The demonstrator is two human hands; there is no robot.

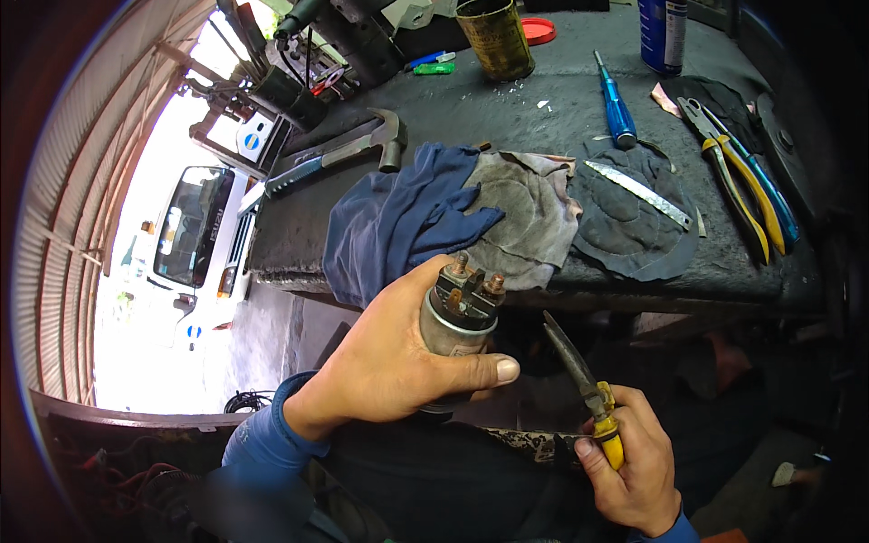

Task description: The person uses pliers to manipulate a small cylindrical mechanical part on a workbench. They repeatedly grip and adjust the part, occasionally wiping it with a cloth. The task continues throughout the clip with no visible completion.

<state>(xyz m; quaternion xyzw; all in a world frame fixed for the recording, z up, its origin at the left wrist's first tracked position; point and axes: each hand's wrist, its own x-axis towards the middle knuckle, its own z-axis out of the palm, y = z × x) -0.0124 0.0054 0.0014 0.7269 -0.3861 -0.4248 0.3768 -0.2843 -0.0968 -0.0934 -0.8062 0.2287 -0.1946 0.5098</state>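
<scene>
My left hand is wrapped round a grey metal cylinder, seemingly a solenoid, with a black top and copper studs facing up. To its right, my right hand grips long-nose pliers by their yellow handles, the dark jaws pointing up toward the cylinder without touching it. Behind both hands, a blue cloth, a grey cloth and a dark rag with a thin silvery strip lie along the bench's front edge.
The dark bench holds a hammer, yellow-handled pliers, a blue screwdriver, an old tin, a blue can and a red lid. A white vehicle stands outside at left.
</scene>
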